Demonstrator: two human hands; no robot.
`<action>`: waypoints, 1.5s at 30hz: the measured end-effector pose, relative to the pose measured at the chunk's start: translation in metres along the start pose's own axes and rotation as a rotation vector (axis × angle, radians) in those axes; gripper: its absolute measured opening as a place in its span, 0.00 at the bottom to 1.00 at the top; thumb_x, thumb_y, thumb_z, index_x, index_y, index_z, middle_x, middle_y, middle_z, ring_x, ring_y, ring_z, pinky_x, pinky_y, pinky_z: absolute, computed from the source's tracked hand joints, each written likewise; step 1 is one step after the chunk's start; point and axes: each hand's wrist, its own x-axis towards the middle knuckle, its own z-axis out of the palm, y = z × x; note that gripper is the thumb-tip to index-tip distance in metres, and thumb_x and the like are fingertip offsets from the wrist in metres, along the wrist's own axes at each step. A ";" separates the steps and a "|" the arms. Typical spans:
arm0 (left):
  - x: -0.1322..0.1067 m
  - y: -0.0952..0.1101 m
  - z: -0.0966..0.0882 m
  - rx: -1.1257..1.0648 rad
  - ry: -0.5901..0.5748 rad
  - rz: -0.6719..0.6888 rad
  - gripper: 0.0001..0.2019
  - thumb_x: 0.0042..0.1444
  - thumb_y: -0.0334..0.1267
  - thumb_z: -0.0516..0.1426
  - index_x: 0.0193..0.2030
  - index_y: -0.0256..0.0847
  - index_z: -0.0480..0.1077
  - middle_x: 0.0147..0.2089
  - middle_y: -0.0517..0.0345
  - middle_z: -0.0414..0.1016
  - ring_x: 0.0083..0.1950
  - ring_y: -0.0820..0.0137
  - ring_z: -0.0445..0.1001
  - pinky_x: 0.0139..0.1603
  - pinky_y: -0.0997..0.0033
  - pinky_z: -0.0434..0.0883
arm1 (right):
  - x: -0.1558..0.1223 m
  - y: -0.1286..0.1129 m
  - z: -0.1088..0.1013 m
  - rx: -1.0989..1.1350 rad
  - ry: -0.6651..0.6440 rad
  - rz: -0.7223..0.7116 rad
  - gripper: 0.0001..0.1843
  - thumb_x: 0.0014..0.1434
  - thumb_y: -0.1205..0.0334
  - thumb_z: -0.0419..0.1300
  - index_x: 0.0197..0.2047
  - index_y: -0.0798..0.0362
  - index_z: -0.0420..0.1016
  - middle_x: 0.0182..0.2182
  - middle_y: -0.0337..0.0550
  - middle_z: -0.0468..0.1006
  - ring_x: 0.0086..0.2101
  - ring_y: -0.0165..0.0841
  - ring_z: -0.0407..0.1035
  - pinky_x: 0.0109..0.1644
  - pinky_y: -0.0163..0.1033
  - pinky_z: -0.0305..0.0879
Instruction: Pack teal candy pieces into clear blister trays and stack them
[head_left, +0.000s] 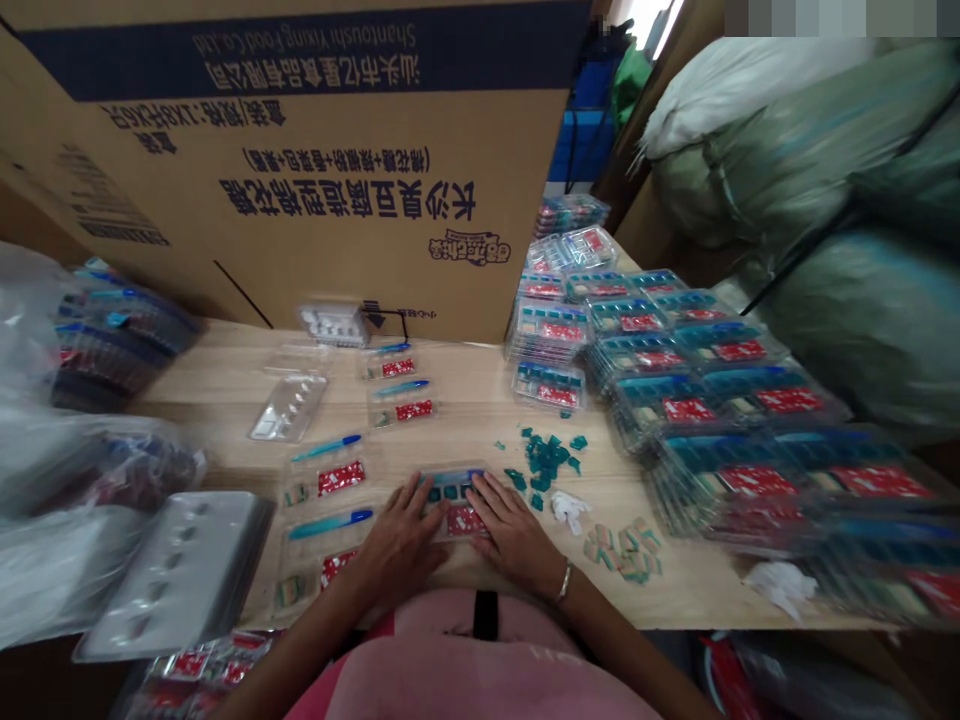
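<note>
In front of my body lies a clear plastic blister box (pixel 454 492) with dark teal pieces along the back and a red patterned packet (pixel 465 519) at the front. My left hand (pixel 405 535) grips its left end, fingers over the top. My right hand (pixel 519 530) covers its right end with fingers on the edge. The box sits flat on the table between both hands. Left of it lie open trays, each with a blue pen-like stick (pixel 330 524), a red packet (pixel 341 478) and a small pale-green packet (pixel 291 590).
A large cardboard box (pixel 337 200) stands at the back. Loose teal pieces (pixel 546 455), crumpled white tissue (pixel 570 510) and small pale-green packets (pixel 622 548) lie right of my hands. Stacked filled boxes (pixel 739 480) line the right. Empty clear trays (pixel 180 570) are piled at left.
</note>
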 end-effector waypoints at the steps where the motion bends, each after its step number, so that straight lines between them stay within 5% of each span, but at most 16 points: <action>1: 0.002 0.001 0.000 0.008 0.010 -0.015 0.30 0.52 0.47 0.57 0.61 0.45 0.56 0.67 0.44 0.50 0.68 0.50 0.46 0.62 0.44 0.55 | 0.000 0.000 -0.001 0.014 -0.009 0.006 0.31 0.60 0.55 0.52 0.64 0.57 0.54 0.64 0.53 0.51 0.63 0.42 0.42 0.61 0.51 0.52; 6: 0.011 0.013 0.006 0.008 -0.047 -0.087 0.37 0.51 0.52 0.55 0.65 0.40 0.49 0.69 0.41 0.46 0.69 0.50 0.42 0.62 0.39 0.50 | 0.002 0.002 -0.011 0.122 -0.053 0.020 0.37 0.57 0.53 0.55 0.65 0.58 0.49 0.64 0.56 0.50 0.64 0.43 0.41 0.62 0.53 0.50; 11: 0.013 0.018 0.010 -0.002 -0.142 -0.112 0.41 0.47 0.48 0.57 0.66 0.39 0.46 0.70 0.42 0.42 0.69 0.49 0.39 0.62 0.37 0.49 | 0.032 0.011 -0.029 0.148 -0.140 0.073 0.53 0.44 0.47 0.64 0.66 0.59 0.45 0.65 0.60 0.44 0.64 0.47 0.37 0.63 0.55 0.43; 15: 0.006 0.008 0.017 -0.054 -0.009 -0.067 0.44 0.46 0.39 0.58 0.67 0.40 0.39 0.69 0.41 0.43 0.69 0.50 0.41 0.61 0.40 0.56 | 0.061 0.002 -0.026 0.076 -0.259 -0.081 0.58 0.36 0.45 0.67 0.65 0.59 0.46 0.61 0.62 0.53 0.60 0.51 0.47 0.61 0.56 0.43; 19: 0.002 -0.001 0.021 -0.126 0.187 0.024 0.45 0.46 0.31 0.56 0.67 0.40 0.34 0.69 0.41 0.43 0.69 0.53 0.42 0.61 0.46 0.60 | 0.076 0.005 -0.030 0.000 -0.184 -0.179 0.55 0.35 0.47 0.67 0.63 0.57 0.50 0.53 0.55 0.63 0.50 0.46 0.58 0.58 0.52 0.49; 22: 0.001 -0.003 0.015 -0.105 0.293 -0.027 0.41 0.49 0.35 0.56 0.67 0.42 0.38 0.70 0.42 0.42 0.69 0.50 0.43 0.61 0.45 0.60 | 0.081 0.040 -0.055 -0.067 -0.088 -0.113 0.54 0.34 0.47 0.67 0.62 0.57 0.52 0.52 0.55 0.63 0.49 0.46 0.59 0.56 0.50 0.51; 27: -0.006 -0.021 0.003 0.022 0.421 -0.175 0.34 0.55 0.38 0.52 0.67 0.43 0.41 0.66 0.41 0.51 0.67 0.52 0.50 0.60 0.44 0.59 | 0.089 0.138 -0.098 -0.315 0.066 0.350 0.51 0.41 0.47 0.64 0.63 0.60 0.52 0.55 0.63 0.61 0.52 0.53 0.57 0.55 0.55 0.52; 32: -0.043 -0.038 0.010 0.149 0.346 -0.308 0.34 0.54 0.45 0.54 0.66 0.44 0.47 0.67 0.42 0.50 0.66 0.49 0.50 0.60 0.41 0.55 | 0.092 0.189 -0.081 -0.361 -0.037 0.379 0.45 0.50 0.46 0.58 0.64 0.61 0.51 0.57 0.68 0.59 0.54 0.56 0.57 0.55 0.57 0.54; 36: -0.065 -0.039 0.016 0.175 0.204 -0.302 0.32 0.55 0.47 0.52 0.65 0.44 0.49 0.67 0.42 0.52 0.66 0.50 0.52 0.60 0.40 0.54 | 0.091 0.192 -0.068 -0.400 -0.112 0.407 0.49 0.52 0.39 0.54 0.66 0.61 0.44 0.62 0.68 0.51 0.59 0.57 0.50 0.58 0.59 0.49; 39: -0.059 -0.047 0.008 0.167 0.173 -0.292 0.31 0.56 0.49 0.51 0.64 0.41 0.52 0.65 0.42 0.56 0.65 0.51 0.55 0.60 0.42 0.55 | 0.093 0.185 -0.074 -0.380 -0.160 0.459 0.52 0.50 0.38 0.56 0.66 0.63 0.41 0.63 0.69 0.46 0.61 0.56 0.45 0.59 0.58 0.48; 42: -0.029 -0.059 -0.006 0.178 0.260 -0.291 0.31 0.55 0.51 0.51 0.62 0.39 0.56 0.64 0.40 0.57 0.65 0.50 0.54 0.60 0.41 0.53 | 0.094 0.170 -0.090 -0.358 -0.162 0.488 0.54 0.49 0.40 0.59 0.66 0.65 0.42 0.64 0.70 0.43 0.62 0.56 0.41 0.59 0.58 0.46; 45: 0.020 -0.068 -0.016 0.150 0.275 -0.266 0.30 0.55 0.52 0.50 0.62 0.39 0.55 0.66 0.40 0.55 0.66 0.50 0.52 0.60 0.39 0.52 | 0.084 0.147 -0.103 -0.316 0.002 0.353 0.47 0.50 0.44 0.60 0.65 0.62 0.47 0.64 0.65 0.46 0.62 0.52 0.42 0.59 0.57 0.47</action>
